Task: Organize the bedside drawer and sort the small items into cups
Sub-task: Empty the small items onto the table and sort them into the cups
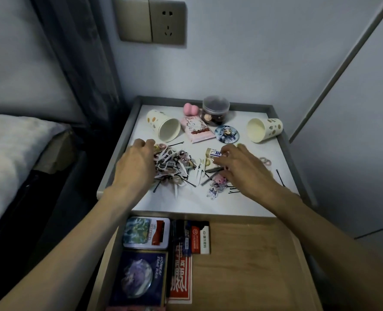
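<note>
A tangled pile of white floss picks, black hairpins and small hair ties [174,167] lies on the white top of the bedside table [186,205]. My left hand [136,162] rests on the pile's left side with fingers curled over it. My right hand [237,164] reaches over a small white-and-blue box [214,153] and a cartoon sticker [217,186], fingertips touching the box. Two spotted paper cups lie on their sides: one at the back left [163,127], one at the back right [264,130]. The wooden drawer [249,265] below stands pulled out.
At the back stand a pink sponge [191,108], a clear jar [216,110], a pink packet [198,130] and a round badge [227,134]. Loose hair ties [265,161] and a hairpin [280,177] lie right. Card boxes [146,235] fill the drawer's left. A bed [13,158] is left.
</note>
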